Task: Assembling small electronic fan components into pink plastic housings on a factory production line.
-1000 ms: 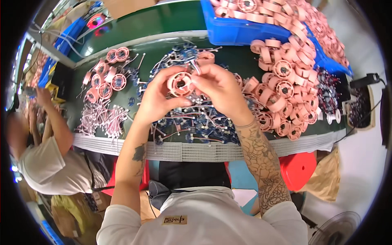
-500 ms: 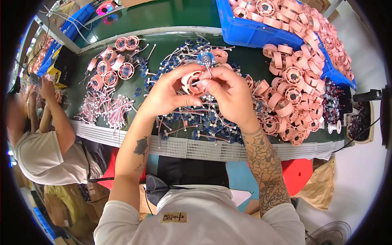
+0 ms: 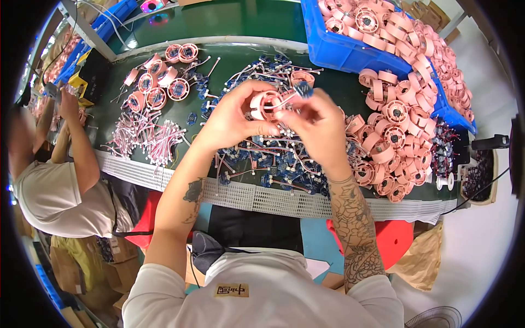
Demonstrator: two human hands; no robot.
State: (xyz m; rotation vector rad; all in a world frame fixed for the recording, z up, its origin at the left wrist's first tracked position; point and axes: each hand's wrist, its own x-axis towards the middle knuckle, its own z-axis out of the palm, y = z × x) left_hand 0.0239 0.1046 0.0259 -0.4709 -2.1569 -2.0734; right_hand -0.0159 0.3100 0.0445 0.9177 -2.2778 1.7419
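Note:
My left hand [image 3: 236, 119] is closed around a round pink plastic housing [image 3: 264, 106], its open face turned up over the middle of the bench. Close against it on the right, my right hand [image 3: 318, 127] pinches the wires of a small blue circuit board [image 3: 303, 89]. That board sticks out above the fingers, tilted and smeared by motion. The right fingertips touch or nearly touch the housing's rim; which of the two is hard to see. Beneath both hands spreads a heap of wired blue boards [image 3: 273, 164].
Pink housings [image 3: 395, 112] are piled at the right, beside a heaped blue crate [image 3: 358, 54]. At the left lie several housings with boards [image 3: 156, 98] and a bundle of white-and-pink wires [image 3: 147, 136]. A white perforated strip [image 3: 262, 199] edges the bench. A co-worker [image 3: 60, 186] sits far left.
The blue board has swung to the right and tilted, moving with my right hand away from above the housing. My left hand keeps its hold on the housing. The view has shifted slightly.

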